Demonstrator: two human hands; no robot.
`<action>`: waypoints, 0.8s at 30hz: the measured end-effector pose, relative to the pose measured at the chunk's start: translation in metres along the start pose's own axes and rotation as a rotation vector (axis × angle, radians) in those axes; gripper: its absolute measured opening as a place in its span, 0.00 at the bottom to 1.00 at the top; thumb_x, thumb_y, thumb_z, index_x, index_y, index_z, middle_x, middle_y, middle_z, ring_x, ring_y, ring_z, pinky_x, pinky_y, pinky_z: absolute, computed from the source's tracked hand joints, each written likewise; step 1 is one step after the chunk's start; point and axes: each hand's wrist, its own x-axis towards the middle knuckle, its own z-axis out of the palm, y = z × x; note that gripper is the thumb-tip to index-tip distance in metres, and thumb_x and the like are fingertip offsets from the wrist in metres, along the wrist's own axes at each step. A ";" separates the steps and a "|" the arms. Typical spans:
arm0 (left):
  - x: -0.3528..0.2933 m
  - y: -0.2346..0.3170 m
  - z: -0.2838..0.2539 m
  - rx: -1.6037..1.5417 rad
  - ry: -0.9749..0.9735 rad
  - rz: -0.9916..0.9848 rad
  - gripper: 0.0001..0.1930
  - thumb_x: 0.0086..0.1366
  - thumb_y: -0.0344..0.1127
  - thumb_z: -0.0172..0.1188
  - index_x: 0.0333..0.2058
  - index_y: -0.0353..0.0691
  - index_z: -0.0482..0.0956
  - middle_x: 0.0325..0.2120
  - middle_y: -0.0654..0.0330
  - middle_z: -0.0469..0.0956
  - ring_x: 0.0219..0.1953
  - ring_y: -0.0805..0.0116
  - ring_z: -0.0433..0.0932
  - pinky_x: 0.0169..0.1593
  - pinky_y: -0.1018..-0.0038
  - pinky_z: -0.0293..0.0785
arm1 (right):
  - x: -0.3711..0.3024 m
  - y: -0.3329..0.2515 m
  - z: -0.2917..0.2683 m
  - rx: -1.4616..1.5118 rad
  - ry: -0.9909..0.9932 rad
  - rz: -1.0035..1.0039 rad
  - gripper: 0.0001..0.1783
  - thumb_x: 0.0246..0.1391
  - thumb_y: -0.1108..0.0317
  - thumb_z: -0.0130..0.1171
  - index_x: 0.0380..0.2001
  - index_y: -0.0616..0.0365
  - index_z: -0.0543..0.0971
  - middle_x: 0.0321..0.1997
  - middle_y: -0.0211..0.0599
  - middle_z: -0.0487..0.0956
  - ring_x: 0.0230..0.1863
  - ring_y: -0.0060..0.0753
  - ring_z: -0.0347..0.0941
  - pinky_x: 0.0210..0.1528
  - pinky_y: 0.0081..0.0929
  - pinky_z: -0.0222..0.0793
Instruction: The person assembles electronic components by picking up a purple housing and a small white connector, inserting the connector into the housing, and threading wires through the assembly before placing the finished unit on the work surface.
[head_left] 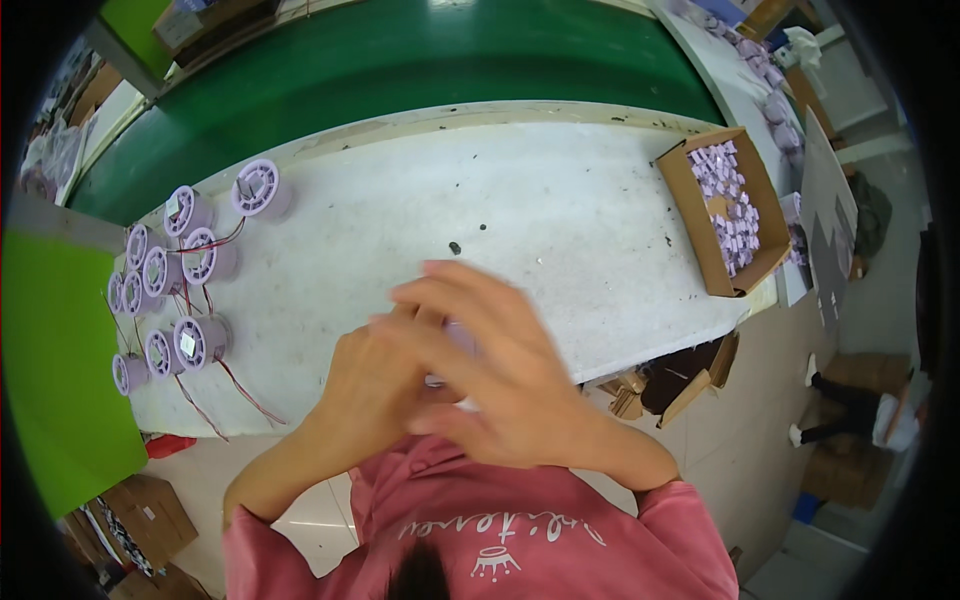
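Observation:
Above the near edge of the table both my hands come together in front of my body. My left hand (372,385) is curled round a purple part (461,338); only small bits of that part show between the fingers, so its full shape is hidden. Over it passes my right hand (500,360), smeared by motion, its fingers spread apart and nothing seen gripped in them. Several round purple housings with spoked faces (200,342) stand at the left side of the table, red and dark wires (245,392) trailing from some.
An open cardboard box (693,225) with many small purple pieces (738,230) sits at the table's right end. Dark specks (455,248) dot the white tabletop (560,220). Beyond it runs a green conveyor belt (450,60). Another person (890,420) is at the far right.

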 end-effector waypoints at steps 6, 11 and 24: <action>-0.013 -0.057 0.046 -0.033 0.218 0.307 0.17 0.57 0.39 0.59 0.44 0.38 0.77 0.39 0.50 0.79 0.40 0.47 0.78 0.42 0.56 0.75 | 0.006 0.008 0.064 -0.111 0.012 0.144 0.14 0.49 0.56 0.63 0.30 0.56 0.80 0.29 0.33 0.77 0.36 0.41 0.71 0.39 0.36 0.66; -0.013 -0.051 0.044 0.121 0.220 0.483 0.21 0.57 0.35 0.58 0.50 0.40 0.71 0.41 0.55 0.76 0.39 0.57 0.76 0.39 0.67 0.75 | 0.001 0.006 0.066 -0.150 0.077 0.106 0.12 0.47 0.58 0.62 0.28 0.56 0.80 0.27 0.34 0.76 0.34 0.39 0.70 0.33 0.33 0.67; -0.011 -0.035 0.053 0.123 -0.073 0.352 0.12 0.58 0.35 0.57 0.40 0.40 0.76 0.36 0.58 0.77 0.39 0.59 0.76 0.36 0.67 0.75 | -0.022 0.022 0.060 0.004 0.425 0.089 0.14 0.44 0.61 0.55 0.26 0.61 0.81 0.25 0.38 0.78 0.29 0.41 0.75 0.26 0.29 0.71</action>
